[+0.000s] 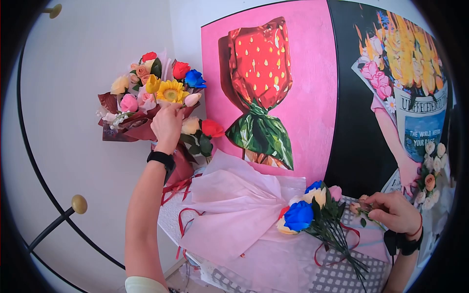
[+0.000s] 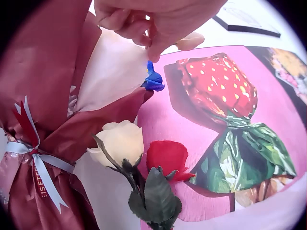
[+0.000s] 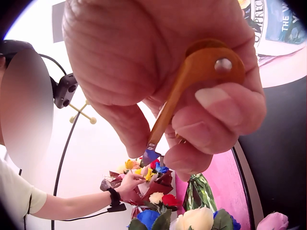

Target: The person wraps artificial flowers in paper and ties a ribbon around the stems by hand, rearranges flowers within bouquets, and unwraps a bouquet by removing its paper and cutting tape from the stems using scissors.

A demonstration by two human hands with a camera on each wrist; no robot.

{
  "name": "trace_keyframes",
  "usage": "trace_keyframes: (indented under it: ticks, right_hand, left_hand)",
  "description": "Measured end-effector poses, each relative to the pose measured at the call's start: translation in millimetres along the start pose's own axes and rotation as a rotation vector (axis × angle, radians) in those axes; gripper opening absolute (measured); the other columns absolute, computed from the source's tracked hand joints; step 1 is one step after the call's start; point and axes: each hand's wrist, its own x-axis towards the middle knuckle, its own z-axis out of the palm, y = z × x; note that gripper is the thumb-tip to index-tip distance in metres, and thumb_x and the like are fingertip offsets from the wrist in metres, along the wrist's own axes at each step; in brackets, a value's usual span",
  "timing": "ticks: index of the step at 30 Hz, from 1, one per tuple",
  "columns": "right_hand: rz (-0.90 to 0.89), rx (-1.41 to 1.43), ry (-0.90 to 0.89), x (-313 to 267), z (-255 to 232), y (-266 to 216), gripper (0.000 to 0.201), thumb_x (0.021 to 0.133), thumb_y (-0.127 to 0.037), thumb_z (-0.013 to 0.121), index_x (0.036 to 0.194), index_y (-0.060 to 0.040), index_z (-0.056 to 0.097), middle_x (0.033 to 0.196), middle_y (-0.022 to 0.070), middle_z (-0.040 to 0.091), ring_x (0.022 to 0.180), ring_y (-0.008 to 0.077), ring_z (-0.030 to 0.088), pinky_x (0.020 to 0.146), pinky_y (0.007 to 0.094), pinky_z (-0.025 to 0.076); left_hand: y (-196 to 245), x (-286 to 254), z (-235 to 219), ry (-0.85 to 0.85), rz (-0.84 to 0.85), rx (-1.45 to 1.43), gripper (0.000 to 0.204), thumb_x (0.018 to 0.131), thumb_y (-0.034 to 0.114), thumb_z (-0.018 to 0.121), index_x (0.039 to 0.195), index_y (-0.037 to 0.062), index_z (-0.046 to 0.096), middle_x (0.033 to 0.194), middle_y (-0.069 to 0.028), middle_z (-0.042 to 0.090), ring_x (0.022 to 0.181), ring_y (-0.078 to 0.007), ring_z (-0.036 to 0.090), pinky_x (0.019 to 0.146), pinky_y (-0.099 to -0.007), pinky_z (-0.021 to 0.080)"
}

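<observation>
My left hand (image 1: 167, 123) reaches into an upright bouquet in dark red wrapping (image 1: 141, 128), its curled fingers pinching at the lower edge of a sunflower (image 1: 172, 91). A pale pink tulip (image 1: 192, 99) is just right of those fingers, with a blue rose (image 1: 194, 79) above. In the left wrist view the fingertips are partly hidden behind the pale inner wrap (image 2: 112, 64). My right hand (image 3: 201, 96) grips what look like small orange-handled pruning shears (image 3: 175, 93), with a silver rivet and a short metal end. In the head view this hand is beside small peach roses (image 1: 355, 207).
Pale pink wrapping paper (image 1: 234, 195) covers much of the table, with a bunch of flowers, including a blue rose (image 1: 298, 216), lying on it. A cream rose (image 2: 123, 143) and red rose (image 2: 168, 158) stand beside the bouquet. Paintings (image 1: 312, 97) rise behind; red ribbon (image 1: 183, 222) trails nearby.
</observation>
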Motion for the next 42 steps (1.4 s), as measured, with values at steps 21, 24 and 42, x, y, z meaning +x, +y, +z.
trace_keyframes:
  ticks: [21, 24, 42]
  right_hand:
    - [-0.039, -0.052, -0.008, 1.9, 2.0, -5.9, 0.027, 0.077, -0.019, 0.064, 0.095, 0.0001, 0.059, 0.057, 0.01, 0.053, 0.05, 0.0244, 0.054, 0.048, 0.0296, 0.039]
    - [-0.048, -0.055, -0.003, 0.8, 0.4, -7.4, 0.028, 0.076, -0.019, 0.064, 0.095, -0.0002, 0.059, 0.058, 0.0104, 0.053, 0.051, 0.0252, 0.055, 0.049, 0.0298, 0.04]
    - [-0.055, -0.027, -0.035, 1.6, 5.7, -8.5, 0.027, 0.077, -0.02, 0.063, 0.094, 0.0001, 0.059, 0.062, 0.0111, 0.055, 0.054, 0.0254, 0.056, 0.05, 0.0309, 0.041]
  left_hand:
    - [44.6, 78.1, -44.6, 0.281, 0.132, -0.046, 0.021, 0.08, 0.033, 0.06, 0.087, 0.0142, 0.067, 0.064, -0.009, 0.06, 0.061, -0.0266, 0.059, 0.053, -0.0355, 0.043]
    - [51.9, 88.9, -53.2, 0.334, 0.203, -0.095, 0.025, 0.081, 0.035, 0.059, 0.091, 0.0145, 0.068, 0.063, -0.006, 0.061, 0.055, -0.0196, 0.058, 0.052, -0.0309, 0.043]
    - [29.0, 135.3, -198.4, 0.703, 0.299, -0.434, 0.024, 0.084, 0.032, 0.058, 0.097, 0.0134, 0.067, 0.071, 0.0054, 0.061, 0.054, -0.0031, 0.046, 0.054, -0.0185, 0.037]
